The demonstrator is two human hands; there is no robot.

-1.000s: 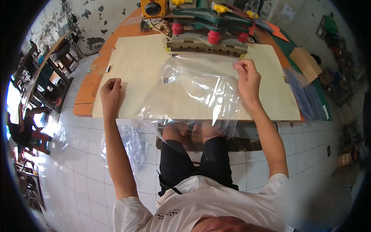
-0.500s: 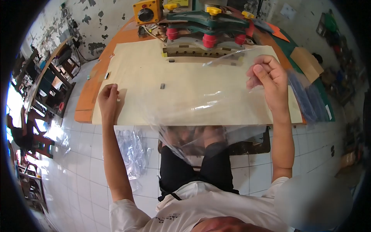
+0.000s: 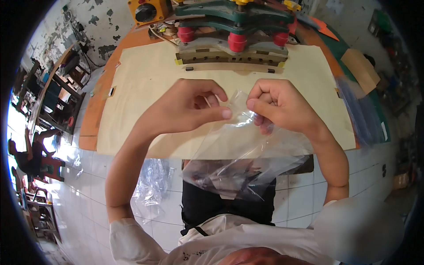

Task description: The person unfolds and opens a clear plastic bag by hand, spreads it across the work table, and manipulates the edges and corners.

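Note:
A clear, thin plastic sheet (image 3: 229, 145) hangs over the front edge of the table and above my lap, creased and shiny. My right hand (image 3: 278, 106) pinches its upper edge between thumb and curled fingers. Just to the left, my left hand (image 3: 194, 106) is held close to the sheet's top corner. Its thumb and forefinger are curved with a gap between them, and nothing shows in that gap. Both hands are above the pale board (image 3: 145, 97) that covers the table.
At the back stands a green press (image 3: 212, 20) with red knobs, beside a yellow box (image 3: 148, 12) with a black dial. Bluish plastic sheets (image 3: 362, 115) lie at the right, near brown cardboard (image 3: 360, 70). More clear plastic (image 3: 152, 181) lies on the tiled floor.
My left hand has come from the table's left side to the middle. My right hand has moved left and slightly down with the plastic sheet, so the hands are now close together.

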